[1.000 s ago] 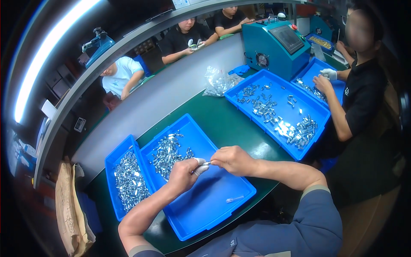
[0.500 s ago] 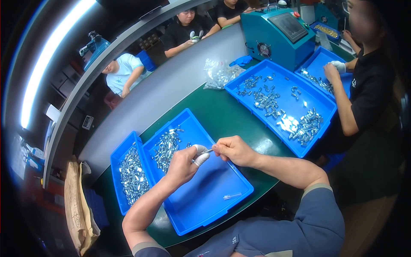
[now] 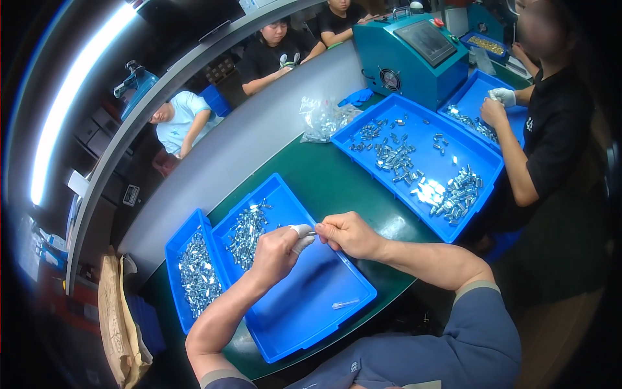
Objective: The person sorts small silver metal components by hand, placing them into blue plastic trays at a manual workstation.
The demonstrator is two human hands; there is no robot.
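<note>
My left hand (image 3: 277, 253), with white covers on its thumb and forefinger, pinches a small shiny metal part (image 3: 311, 233). My right hand (image 3: 350, 234) is closed at the part's other end, its thumb and forefinger pressed together. Both hands are above a blue tray (image 3: 324, 324). At that tray's far left lies a heap of small metal cylinders (image 3: 245, 235). A short clear plastic tube (image 3: 345, 303) rests near its right corner. Left of it, a narrower blue tray (image 3: 172, 259) holds many similar metal pieces (image 3: 199, 272).
Across the green table (image 3: 311, 168) lies a large blue tray (image 3: 376, 175) of metal cylinders. Beyond it are a plastic bag of parts (image 3: 321, 120) and a teal machine (image 3: 408, 65) with a screen. At right, a co-worker (image 3: 557, 136) handles parts. A grey partition (image 3: 240, 136) edges the table.
The view has shifted slightly. My left thumb and forefinger have closed more tightly around the small metal part, and my right hand remains at its end.
</note>
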